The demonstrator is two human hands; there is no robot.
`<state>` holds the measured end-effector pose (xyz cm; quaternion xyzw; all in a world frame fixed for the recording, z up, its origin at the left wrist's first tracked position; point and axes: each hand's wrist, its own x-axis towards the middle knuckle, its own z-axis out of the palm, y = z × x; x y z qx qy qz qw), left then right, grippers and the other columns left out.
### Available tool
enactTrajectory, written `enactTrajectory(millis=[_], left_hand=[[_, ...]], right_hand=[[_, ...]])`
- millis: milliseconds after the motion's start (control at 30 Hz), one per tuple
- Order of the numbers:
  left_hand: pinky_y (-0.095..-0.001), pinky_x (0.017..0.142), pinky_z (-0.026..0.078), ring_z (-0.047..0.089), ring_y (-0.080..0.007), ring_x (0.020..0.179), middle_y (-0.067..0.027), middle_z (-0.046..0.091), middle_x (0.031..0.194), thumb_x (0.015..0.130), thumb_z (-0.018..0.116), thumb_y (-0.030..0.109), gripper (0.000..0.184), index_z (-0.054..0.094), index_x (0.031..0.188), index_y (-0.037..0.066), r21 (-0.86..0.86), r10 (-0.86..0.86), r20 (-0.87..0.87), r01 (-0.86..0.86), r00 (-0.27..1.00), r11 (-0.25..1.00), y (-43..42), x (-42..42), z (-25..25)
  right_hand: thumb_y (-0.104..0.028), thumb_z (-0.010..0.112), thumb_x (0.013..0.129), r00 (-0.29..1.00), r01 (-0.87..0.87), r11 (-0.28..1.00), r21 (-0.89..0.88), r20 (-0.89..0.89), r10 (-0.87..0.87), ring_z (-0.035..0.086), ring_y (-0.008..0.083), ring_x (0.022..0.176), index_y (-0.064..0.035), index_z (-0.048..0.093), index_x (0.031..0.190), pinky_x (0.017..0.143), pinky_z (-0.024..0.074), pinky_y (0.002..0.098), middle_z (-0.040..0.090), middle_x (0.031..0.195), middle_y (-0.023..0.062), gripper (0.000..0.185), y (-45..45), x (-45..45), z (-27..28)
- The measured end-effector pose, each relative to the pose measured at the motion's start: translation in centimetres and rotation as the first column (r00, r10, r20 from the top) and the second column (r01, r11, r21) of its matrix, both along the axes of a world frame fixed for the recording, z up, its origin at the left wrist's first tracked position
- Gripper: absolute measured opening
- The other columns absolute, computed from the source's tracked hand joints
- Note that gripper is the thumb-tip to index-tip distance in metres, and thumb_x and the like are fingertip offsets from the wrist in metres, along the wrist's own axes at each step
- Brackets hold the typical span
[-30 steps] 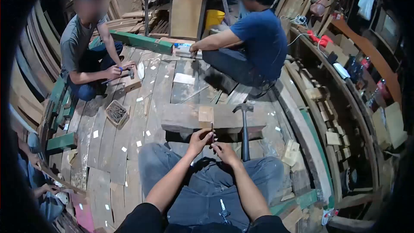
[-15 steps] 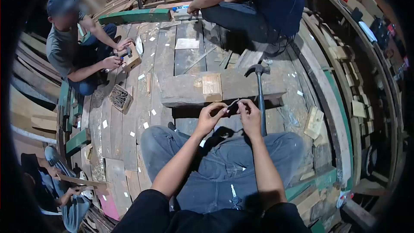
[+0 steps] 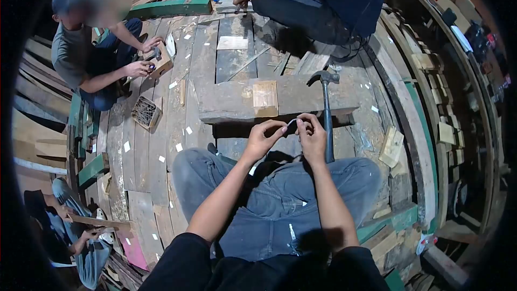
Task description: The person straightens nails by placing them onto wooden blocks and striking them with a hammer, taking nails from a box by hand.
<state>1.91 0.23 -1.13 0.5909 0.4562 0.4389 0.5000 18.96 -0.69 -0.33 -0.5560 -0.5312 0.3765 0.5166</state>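
My left hand [image 3: 265, 139] and right hand [image 3: 312, 136] are raised in front of my lap, each with thumb and fingers pinched together on a thin bent piece [image 3: 292, 120]. The piece spans the gap between my fingertips, curved upward, just on the near side of a thick wooden beam [image 3: 229, 101]; most of its length is covered by my fingers, so its ends cannot be read. One container is within view to my left: a small open box [image 3: 155, 119], roughly square, with pale walls. It stands on the plank floor [image 3: 139, 168], well apart from my left hand, and holds a loose heap of thin dark nails [image 3: 144, 110] lying in mixed directions; their count cannot be told. On the beam, a small wooden block [image 3: 265, 96] sits near the middle. To its right, a claw hammer [image 3: 327, 110] lies across the beam, head toward the far edge, handle extending past the near edge to just beside my right knee. Beyond the box, a crouching person [image 3: 81, 48] has both hands at a wooden block on the floor. Small white scraps [image 3: 126, 146] are scattered over the planks around the box.
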Motion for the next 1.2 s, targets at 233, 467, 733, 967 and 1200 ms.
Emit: enactTrajectory(millis=[233, 467, 733, 967, 1200], left_hand=[[-0.0299, 0.075, 0.054, 0.069, -0.0156, 0.081, -0.0098, 0.073, 0.092, 0.091, 0.072, 0.017, 0.021, 0.073, 0.103, 0.0, 0.0, 0.02, 0.012, -0.02, 1.0, 1.0, 0.0, -0.3, -0.3], [-0.0287, 0.079, 0.055, 0.068, -0.0118, 0.085, -0.0079, 0.073, 0.092, 0.093, 0.07, 0.014, 0.018, 0.071, 0.101, -0.001, 0.018, 0.019, 0.006, -0.019, 1.0, 1.0, -0.6, -0.9, 0.6], [-0.0279, 0.075, 0.053, 0.063, -0.0091, 0.083, -0.0053, 0.071, 0.088, 0.091, 0.073, 0.015, 0.019, 0.071, 0.1, -0.002, 0.039, -0.022, 0.139, 0.016, 0.99, 0.999, -1.0, -0.9, -0.2], [-0.0281, 0.074, 0.054, 0.066, -0.0107, 0.078, -0.0071, 0.074, 0.088, 0.092, 0.07, 0.014, 0.018, 0.072, 0.101, -0.001, 0.099, 0.009, 0.089, -0.018, 0.996, 0.995, -0.7, -0.8, -1.4], [-0.0303, 0.075, 0.054, 0.067, -0.0127, 0.079, -0.0083, 0.072, 0.087, 0.092, 0.07, 0.017, 0.019, 0.071, 0.101, 0.0, 0.089, 0.007, 0.078, -0.014, 0.997, 0.996, -0.8, -0.6, -0.4]], right_hand=[[-0.014, 0.065, 0.097, 0.999, -0.042, 0.999, 0.003, 0.022, 0.042, 0.055, 0.0037, 0.063, -0.0027, 0.064, 0.105, 0.056, 0.0435, 0.0214, 0.06, 0.071, 0.0004, 0.013, -0.3, -0.4, 0.0], [-0.008, 0.067, 0.094, 0.971, -0.145, 0.976, 0.161, 0.213, 0.109, 0.061, 0.0087, 0.069, -0.0031, 0.067, 0.104, 0.063, 0.0495, 0.0251, 0.068, 0.081, 0.0067, 0.012, -0.6, -1.0, 0.3], [-0.011, 0.067, 0.093, 0.963, -0.107, 0.992, 0.067, 0.255, 0.086, 0.06, 0.0106, 0.071, -0.0048, 0.068, 0.103, 0.067, 0.049, 0.0272, 0.065, 0.078, 0.0055, 0.011, -1.0, -0.9, 0.4], [-0.012, 0.068, 0.093, 0.971, -0.104, 0.993, 0.064, 0.222, 0.087, 0.055, 0.0069, 0.07, -0.0044, 0.068, 0.102, 0.065, 0.0457, 0.0238, 0.061, 0.076, 0.001, 0.011, -1.0, -0.6, -0.2], [-0.012, 0.066, 0.094, 0.962, -0.098, 0.995, 0.018, 0.258, 0.09, 0.057, 0.009, 0.073, -0.0038, 0.067, 0.102, 0.068, 0.0477, 0.0252, 0.064, 0.08, 0.0028, 0.011, -1.4, -1.0, 1.6]])
